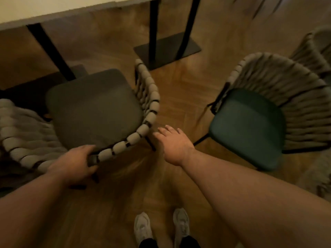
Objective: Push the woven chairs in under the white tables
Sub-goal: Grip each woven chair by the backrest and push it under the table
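Note:
A woven chair with a grey seat cushion (93, 102) stands at the left, its front toward the white table (53, 9) at the top. My left hand (75, 163) grips the rope-wrapped back rim of this chair. My right hand (172, 142) hovers open over the floor just right of that rim, touching nothing. A second woven chair with a green seat (247, 126) stands at the right, turned away from the table.
Black table legs (52, 52) and a flat black base plate (168, 49) stand under the table. Another woven chair (317, 49) is at the far right. Wooden parquet floor lies between the chairs. My two pale shoes (161, 228) are at the bottom.

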A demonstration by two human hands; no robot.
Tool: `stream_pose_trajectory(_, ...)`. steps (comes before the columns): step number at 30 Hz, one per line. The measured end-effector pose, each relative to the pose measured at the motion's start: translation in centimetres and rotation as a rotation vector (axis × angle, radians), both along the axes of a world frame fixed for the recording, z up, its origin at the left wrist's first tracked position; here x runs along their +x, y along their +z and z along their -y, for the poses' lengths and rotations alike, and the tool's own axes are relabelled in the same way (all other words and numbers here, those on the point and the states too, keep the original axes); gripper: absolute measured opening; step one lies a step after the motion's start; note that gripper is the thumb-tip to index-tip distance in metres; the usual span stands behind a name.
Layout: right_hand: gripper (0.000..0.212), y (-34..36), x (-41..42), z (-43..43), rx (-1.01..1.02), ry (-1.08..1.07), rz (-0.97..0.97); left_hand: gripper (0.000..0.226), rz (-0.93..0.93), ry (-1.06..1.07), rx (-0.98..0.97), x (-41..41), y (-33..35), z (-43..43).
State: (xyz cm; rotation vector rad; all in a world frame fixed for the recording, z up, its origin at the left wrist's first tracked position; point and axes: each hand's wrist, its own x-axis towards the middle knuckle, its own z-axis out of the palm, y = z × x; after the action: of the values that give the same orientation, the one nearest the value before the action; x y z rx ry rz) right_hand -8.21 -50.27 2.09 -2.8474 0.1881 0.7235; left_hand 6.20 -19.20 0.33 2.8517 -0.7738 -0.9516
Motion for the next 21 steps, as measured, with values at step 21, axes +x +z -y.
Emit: stream_pose_trajectory(21, 0.072, 0.3, -25.6, 35.3, -0.085, -0.661, -0.123, 0.083, 0.120, -0.337, -0.205, -8.3, 5.9, 42.8)
